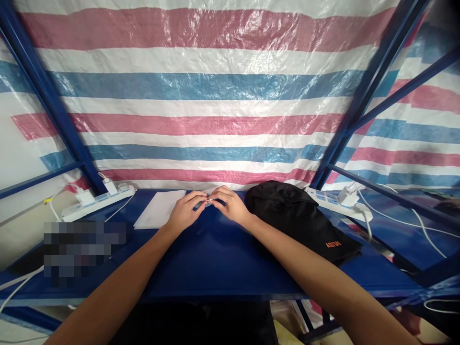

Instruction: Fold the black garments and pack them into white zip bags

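My left hand [187, 209] and my right hand [229, 203] meet above the far half of the blue table [215, 263]. Fingers and thumbs of both are pinched together around a small, pale, thin piece [209, 191]. Most of that piece is covered by the fingertips, so its kind does not show. Beside my left hand lies a stack of white paper [153, 211], its right edge partly behind the hand. A folded black cloth garment [287, 211] with orange lettering rests to the right of my right hand, partly behind my forearm.
White power strips with plugs stand at the back left [104, 202] and back right [338, 203], with cables trailing from them. Blue metal posts [53, 105] frame both sides. A striped plastic sheet [201, 124] hangs behind. The table's left part is blurred out.
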`<state>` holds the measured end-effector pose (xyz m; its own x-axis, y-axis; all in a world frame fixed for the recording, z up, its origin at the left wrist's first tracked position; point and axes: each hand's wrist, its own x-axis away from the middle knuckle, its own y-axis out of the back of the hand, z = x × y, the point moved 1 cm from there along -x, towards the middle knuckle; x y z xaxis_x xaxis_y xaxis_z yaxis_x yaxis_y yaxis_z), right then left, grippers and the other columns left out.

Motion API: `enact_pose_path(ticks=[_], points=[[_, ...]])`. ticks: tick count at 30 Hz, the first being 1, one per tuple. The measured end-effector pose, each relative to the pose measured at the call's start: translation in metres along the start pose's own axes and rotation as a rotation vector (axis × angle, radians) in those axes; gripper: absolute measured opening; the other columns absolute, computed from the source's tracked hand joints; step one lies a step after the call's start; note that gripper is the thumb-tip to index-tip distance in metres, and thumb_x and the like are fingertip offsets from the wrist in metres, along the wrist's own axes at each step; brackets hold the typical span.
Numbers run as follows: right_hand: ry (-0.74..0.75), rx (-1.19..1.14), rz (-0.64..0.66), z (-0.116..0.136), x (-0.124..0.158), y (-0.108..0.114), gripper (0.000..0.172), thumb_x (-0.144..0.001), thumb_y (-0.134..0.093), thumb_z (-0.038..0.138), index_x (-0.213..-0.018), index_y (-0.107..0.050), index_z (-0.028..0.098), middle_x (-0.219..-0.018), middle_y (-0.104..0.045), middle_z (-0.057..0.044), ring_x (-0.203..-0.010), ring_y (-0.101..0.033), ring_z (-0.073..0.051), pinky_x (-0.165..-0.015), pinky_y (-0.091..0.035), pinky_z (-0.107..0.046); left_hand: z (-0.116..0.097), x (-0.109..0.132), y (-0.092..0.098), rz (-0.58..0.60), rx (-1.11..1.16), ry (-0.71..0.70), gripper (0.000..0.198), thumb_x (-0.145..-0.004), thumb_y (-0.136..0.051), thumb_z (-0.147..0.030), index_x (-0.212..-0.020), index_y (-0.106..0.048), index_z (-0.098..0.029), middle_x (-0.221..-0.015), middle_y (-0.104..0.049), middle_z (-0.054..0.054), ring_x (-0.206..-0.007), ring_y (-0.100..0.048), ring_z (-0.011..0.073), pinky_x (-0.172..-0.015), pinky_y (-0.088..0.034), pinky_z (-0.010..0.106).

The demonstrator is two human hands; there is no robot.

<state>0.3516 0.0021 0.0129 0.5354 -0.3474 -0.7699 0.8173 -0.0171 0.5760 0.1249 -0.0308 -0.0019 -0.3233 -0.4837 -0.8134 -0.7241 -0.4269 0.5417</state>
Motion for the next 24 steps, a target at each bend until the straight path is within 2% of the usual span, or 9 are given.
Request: enact_pose_path(ticks=[2, 4, 8, 12, 14, 17, 19, 20, 24], points=[[0.001, 0.007, 0.008, -0.004, -0.001, -0.001, 0.017, -0.11, -0.063, 0.038, -0.117, -0.076, 0.028, -0.111, -0.076, -0.008, -0.106, -0.068, -0.027, -0.097, -0.058, -0.045, 0.003, 0.001, 0.002, 0.041, 0.01, -0.003, 0.018, -0.109, -0.06, -0.027, -0.113, -0.078, -0.028, -0.123, -0.079, 0.004, -0.117, -0.077, 0.0223, -0.093, -0.065, 0.034], [-0.01, 0.036, 0.021, -0.012, -0.002, 0.002, 0.019, -0.11, -0.062, 0.039, -0.113, -0.076, 0.027, -0.111, -0.076, -0.009, -0.105, -0.069, -0.027, -0.098, -0.057, -0.045, 0.007, 0.0, 0.006, 0.067, 0.041, 0.011, 0.02, -0.11, -0.057, -0.026, -0.111, -0.077, -0.027, -0.122, -0.078, 0.005, -0.121, -0.075, 0.0229, -0.078, -0.065, 0.029], [-0.135, 0.137, 0.02, -0.043, 0.005, 0.025, 0.019, -0.107, -0.065, 0.038, -0.102, -0.077, 0.024, -0.105, -0.076, -0.01, -0.102, -0.07, -0.028, -0.097, -0.056, -0.045, 0.017, -0.008, 0.023, 0.008, 0.112, 0.088, 0.017, -0.109, -0.058, -0.029, -0.107, -0.074, -0.025, -0.12, -0.078, 0.007, -0.122, -0.075, 0.0246, -0.056, -0.055, 0.023], [-0.354, 0.204, -0.011, -0.071, 0.018, 0.049, 0.009, -0.099, -0.072, 0.031, -0.097, -0.079, 0.024, -0.102, -0.079, -0.008, -0.096, -0.073, -0.029, -0.092, -0.057, -0.042, 0.027, -0.012, 0.032, -0.092, 0.156, 0.218, 0.016, -0.106, -0.063, -0.035, -0.1, -0.072, -0.023, -0.117, -0.079, 0.008, -0.12, -0.075, 0.0262, -0.061, -0.056, 0.025], [-0.394, 0.197, -0.012, -0.075, 0.022, 0.052, 0.007, -0.097, -0.072, 0.026, -0.096, -0.079, 0.025, -0.098, -0.081, -0.007, -0.089, -0.074, -0.027, -0.088, -0.057, -0.04, 0.029, -0.011, 0.03, -0.065, 0.162, 0.263, 0.02, -0.105, -0.064, -0.039, -0.099, -0.074, -0.023, -0.118, -0.08, 0.009, -0.119, -0.075, 0.0275, -0.069, -0.06, 0.029], [-0.385, 0.18, 0.035, -0.067, 0.022, 0.047, 0.006, -0.097, -0.072, 0.025, -0.094, -0.078, 0.024, -0.092, -0.08, -0.006, -0.081, -0.073, -0.026, -0.085, -0.058, -0.039, 0.028, -0.008, 0.023, 0.029, 0.163, 0.274, 0.023, -0.103, -0.066, -0.043, -0.096, -0.078, -0.025, -0.123, -0.081, 0.008, -0.116, -0.076, 0.0284, -0.087, -0.063, 0.039], [-0.334, 0.209, 0.077, -0.055, 0.02, 0.042, 0.006, -0.096, -0.074, 0.026, -0.101, -0.077, 0.024, -0.099, -0.079, -0.008, -0.09, -0.074, -0.028, -0.091, -0.059, -0.043, 0.028, -0.007, 0.019, 0.092, 0.162, 0.254, 0.023, -0.102, -0.067, -0.044, -0.096, -0.08, -0.026, -0.127, -0.08, 0.007, -0.116, -0.076, 0.0282, -0.093, -0.062, 0.041], [-0.293, 0.222, 0.088, -0.049, 0.018, 0.04, 0.012, -0.096, -0.075, 0.027, -0.107, -0.076, 0.023, -0.107, -0.079, -0.01, -0.1, -0.074, -0.03, -0.097, -0.058, -0.046, 0.029, -0.006, 0.017, 0.114, 0.161, 0.247, 0.023, -0.102, -0.067, -0.044, -0.096, -0.081, -0.026, -0.129, -0.08, 0.007, -0.116, -0.076, 0.0281, -0.092, -0.062, 0.041], [-0.132, 0.205, 0.106, -0.031, 0.013, 0.031, 0.033, -0.103, -0.066, 0.024, -0.135, -0.07, 0.027, -0.146, -0.065, -0.014, -0.134, -0.063, -0.033, -0.116, -0.052, -0.055, 0.033, -0.005, 0.016, 0.15, 0.16, 0.245, 0.026, -0.104, -0.065, -0.045, -0.098, -0.082, -0.027, -0.129, -0.08, 0.007, -0.115, -0.076, 0.0281, -0.082, -0.062, 0.037]])
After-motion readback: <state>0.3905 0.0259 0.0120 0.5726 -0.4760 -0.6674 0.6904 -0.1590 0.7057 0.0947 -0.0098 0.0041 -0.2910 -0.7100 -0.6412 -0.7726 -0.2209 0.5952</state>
